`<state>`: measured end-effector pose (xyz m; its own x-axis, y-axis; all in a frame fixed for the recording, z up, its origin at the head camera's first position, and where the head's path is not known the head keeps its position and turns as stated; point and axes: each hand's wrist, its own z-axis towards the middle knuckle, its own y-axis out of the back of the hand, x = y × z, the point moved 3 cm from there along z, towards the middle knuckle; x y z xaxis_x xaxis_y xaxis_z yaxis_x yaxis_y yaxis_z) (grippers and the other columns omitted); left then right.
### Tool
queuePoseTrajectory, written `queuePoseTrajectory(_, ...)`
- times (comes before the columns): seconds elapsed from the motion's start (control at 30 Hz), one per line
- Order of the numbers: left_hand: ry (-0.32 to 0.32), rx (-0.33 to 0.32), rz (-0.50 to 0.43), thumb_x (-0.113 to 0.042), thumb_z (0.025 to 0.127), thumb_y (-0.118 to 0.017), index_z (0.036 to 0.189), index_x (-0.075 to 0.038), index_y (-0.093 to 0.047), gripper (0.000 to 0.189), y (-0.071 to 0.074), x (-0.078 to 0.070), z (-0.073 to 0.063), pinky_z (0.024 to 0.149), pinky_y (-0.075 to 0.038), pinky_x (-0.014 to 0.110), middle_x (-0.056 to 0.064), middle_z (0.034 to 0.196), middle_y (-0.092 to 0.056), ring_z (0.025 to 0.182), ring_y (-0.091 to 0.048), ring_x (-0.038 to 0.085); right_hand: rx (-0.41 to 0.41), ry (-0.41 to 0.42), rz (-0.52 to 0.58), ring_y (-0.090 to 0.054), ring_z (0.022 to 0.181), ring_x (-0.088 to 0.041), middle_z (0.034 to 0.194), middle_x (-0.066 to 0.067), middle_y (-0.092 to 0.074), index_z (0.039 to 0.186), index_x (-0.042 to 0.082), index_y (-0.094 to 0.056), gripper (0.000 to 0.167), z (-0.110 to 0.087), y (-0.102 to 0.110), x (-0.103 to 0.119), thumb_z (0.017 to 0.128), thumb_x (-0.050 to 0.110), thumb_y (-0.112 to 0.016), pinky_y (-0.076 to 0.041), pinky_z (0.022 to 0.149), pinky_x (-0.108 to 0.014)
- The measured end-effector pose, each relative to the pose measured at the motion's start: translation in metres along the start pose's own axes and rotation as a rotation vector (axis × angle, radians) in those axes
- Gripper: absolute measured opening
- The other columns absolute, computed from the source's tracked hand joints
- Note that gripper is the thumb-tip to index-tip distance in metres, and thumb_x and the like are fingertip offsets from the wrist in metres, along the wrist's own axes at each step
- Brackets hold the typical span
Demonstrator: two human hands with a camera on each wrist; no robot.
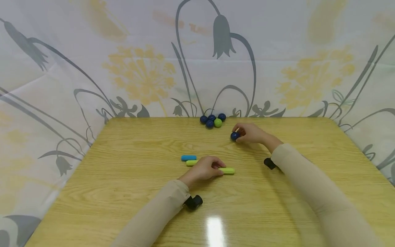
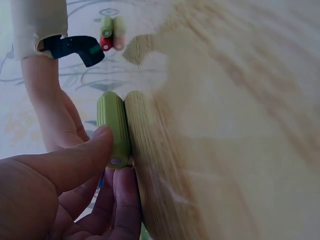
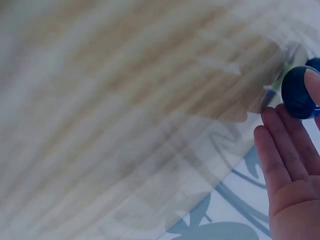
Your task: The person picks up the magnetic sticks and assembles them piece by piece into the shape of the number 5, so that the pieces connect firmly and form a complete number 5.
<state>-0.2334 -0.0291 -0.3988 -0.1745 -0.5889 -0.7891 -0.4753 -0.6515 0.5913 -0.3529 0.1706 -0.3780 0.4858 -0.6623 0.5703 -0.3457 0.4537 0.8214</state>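
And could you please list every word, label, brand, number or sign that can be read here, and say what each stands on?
There is no readable text in any view.
Patterned backdrop: faint orange marks near the top, too blurred to tell if they are lettering.
Green stick in the left hand: nothing legible.
Dark blue ball in the right hand: nothing legible.
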Motion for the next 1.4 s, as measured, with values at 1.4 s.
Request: queuePoseTrajectory(1.4, -0.030, -0.006, 0.011, -0.011, 0.088, -0.066, 0.103, -0.005, -0.068, 0.016, 0.001, -0.002, 0.000, 0.074, -0.045, 0.024, 0.000, 0.091, -0.061, 0.082, -0.053, 0.011, 0.028, 0.099, 0.070, -0.062, 0.092, -0.021, 0.098, -0.003, -0.065, 0.109, 0.006, -0.059, 0.029, -0.071, -0.026, 0.034, 0.082, 0.006, -0.071, -0.051, 0.084, -0.037)
